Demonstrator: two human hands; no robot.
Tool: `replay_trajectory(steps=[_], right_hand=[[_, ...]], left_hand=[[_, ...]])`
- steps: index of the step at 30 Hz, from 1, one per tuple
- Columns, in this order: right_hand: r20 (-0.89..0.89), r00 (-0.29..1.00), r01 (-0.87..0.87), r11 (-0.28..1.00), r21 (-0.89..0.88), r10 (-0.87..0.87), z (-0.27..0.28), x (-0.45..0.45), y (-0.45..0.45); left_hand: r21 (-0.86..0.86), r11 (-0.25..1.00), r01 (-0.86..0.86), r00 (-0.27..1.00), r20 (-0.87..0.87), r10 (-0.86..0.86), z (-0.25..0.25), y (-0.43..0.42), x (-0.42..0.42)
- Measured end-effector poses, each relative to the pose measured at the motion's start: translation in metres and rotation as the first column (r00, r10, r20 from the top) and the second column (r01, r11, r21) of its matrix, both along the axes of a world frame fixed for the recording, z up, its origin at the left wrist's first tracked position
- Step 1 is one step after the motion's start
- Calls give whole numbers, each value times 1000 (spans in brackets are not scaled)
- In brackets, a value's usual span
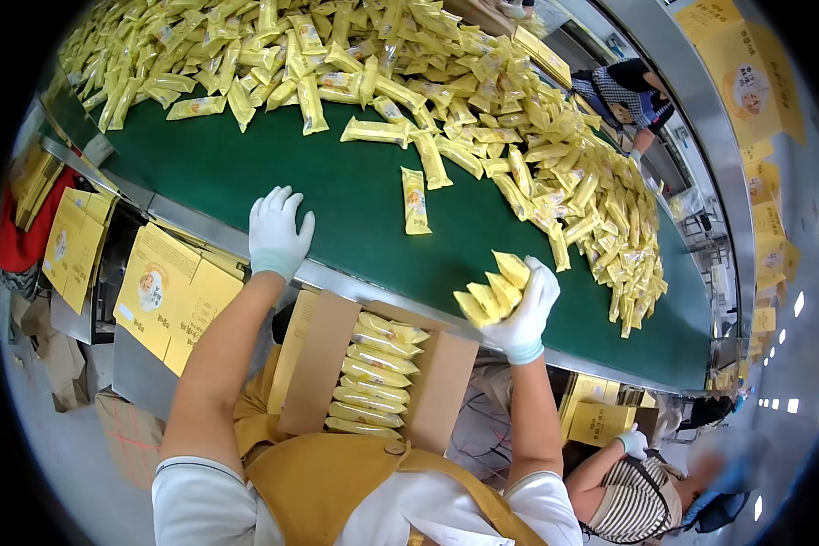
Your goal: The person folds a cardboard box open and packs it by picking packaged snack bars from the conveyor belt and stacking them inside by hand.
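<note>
My right hand [530,318], in a white glove, grips a fanned bundle of several yellow snack packets [493,293] above the near edge of the green belt [337,205]. Its fingers wrap the far side of the bundle. Over the same edge, further left, my gloved left hand [280,235] has its fingers stretched out and holds nothing. Between my arms, close to my body, an open cardboard box [439,391] holds a row of yellow packets [373,373]. A single loose packet [416,202] lies on the belt between my hands.
A large heap of yellow packets [555,164] covers the belt's far and right parts. Folded yellow cartons [168,291] stand at the left below the metal belt edge. One co-worker [623,96] is across the belt, another [637,491] at the lower right beside yellow boxes [601,420].
</note>
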State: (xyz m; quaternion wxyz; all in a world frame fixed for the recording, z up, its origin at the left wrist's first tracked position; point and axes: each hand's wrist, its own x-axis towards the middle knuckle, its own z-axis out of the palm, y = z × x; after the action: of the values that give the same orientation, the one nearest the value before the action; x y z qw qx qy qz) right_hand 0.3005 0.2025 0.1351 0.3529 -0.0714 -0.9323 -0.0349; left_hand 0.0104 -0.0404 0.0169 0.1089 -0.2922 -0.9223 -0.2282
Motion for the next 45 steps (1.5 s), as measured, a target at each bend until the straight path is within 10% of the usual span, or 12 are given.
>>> replay_trajectory(steps=[5,11,19,29,35,37,38,42,45], right_hand=[[208,975,-65,994,-87,82,52,3,-60],[816,379,-119,898,-424,436,51,10,-137],[864,498,-91,995,-38,78,-50,24,-207],[534,618,-110,736,-668,577,-23,28,-168],[286,898,441,702,-559,-335,-13,11,-110],[208,972,221,747,-627,-113,-52,2,-85],[316,948,297,271,-916,29,-75,-3,-71],[503,864,463,375,-803,10,-89,-3,-69],[385,914,110,835,-539,128,-42,16,-90]], left_hand=[[1,1000,3,1000,24,-3,1,0,0],[-42,999,-17,998,51,19,3,0,1],[-9,1000,-8,1000,30,8,-3,-1,0],[24,1000,-6,1000,3,6,-8,-2,-1],[44,999,-10,1000,4,10,-7,-2,0],[64,998,-2,1000,-8,3,-11,-1,-1],[64,998,1,1000,-8,-1,-10,-2,0],[65,998,19,999,-28,-17,-13,-7,3],[59,998,31,999,-35,-29,-15,-13,7]])
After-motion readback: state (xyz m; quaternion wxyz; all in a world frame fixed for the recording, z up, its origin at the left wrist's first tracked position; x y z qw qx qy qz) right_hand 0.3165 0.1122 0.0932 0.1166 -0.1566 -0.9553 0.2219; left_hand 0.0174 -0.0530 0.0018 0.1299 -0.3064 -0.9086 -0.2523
